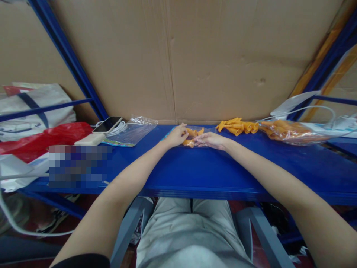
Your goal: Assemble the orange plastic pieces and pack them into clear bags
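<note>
Both hands meet at the far edge of the smooth blue shelf (195, 167): left hand (176, 136) and right hand (209, 140) pinch small orange cone-shaped pieces (191, 132) on a clear plastic bag (208, 130).

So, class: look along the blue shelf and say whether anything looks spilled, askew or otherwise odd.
Nothing looks spilled or damaged. The loose orange pieces lie in a heap beside the full clear bag. The left hand and right hand touch a few orange pieces on a small clear bag. The phone sits on a coiled white cable.
</note>
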A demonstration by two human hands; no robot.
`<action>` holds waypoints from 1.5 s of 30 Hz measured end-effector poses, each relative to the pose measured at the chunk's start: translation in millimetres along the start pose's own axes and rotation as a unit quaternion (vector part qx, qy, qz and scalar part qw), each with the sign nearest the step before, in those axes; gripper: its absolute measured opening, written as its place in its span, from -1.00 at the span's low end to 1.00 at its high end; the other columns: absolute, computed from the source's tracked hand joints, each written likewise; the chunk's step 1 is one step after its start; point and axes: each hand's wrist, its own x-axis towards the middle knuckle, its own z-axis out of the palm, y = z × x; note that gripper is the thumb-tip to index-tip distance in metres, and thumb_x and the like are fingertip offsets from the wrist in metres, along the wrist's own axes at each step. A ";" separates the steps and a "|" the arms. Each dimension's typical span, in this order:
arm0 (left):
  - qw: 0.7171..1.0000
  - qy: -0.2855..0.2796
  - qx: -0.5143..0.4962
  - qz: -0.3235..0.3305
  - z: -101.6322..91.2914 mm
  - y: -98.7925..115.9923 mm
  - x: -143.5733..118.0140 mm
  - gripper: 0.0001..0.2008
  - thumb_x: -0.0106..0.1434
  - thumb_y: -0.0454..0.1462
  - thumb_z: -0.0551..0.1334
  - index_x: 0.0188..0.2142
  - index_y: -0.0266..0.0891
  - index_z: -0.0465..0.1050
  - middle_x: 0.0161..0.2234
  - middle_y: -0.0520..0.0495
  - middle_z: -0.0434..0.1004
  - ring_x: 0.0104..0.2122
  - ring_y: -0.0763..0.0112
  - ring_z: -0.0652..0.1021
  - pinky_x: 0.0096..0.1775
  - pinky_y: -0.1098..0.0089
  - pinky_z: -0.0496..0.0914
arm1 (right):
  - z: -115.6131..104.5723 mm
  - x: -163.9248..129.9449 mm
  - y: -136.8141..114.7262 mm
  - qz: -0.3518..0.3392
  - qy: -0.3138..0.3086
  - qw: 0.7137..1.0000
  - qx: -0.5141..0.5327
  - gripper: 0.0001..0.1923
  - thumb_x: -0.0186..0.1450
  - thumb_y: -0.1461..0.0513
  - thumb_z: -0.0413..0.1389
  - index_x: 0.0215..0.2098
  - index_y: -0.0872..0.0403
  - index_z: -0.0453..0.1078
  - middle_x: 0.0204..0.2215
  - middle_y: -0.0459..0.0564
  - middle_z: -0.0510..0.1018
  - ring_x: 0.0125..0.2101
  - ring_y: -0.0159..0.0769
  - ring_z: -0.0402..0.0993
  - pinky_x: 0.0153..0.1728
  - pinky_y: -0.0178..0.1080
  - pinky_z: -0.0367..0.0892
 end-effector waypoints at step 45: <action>0.998 -0.059 -0.014 0.007 17.8 -12.7 6.2 -0.80 0.29 -0.26 0.01 -0.16 -0.19 0.35 0.16 -0.20 0.42 0.30 0.17 0.26 0.32 0.10 0.11 | -10.4 11.3 0.0 -0.047 0.124 0.990 -0.050 -0.86 0.19 0.45 0.19 -0.36 0.14 0.54 -0.55 -0.06 0.55 -0.63 -0.48 0.35 -0.65 -0.44 0.35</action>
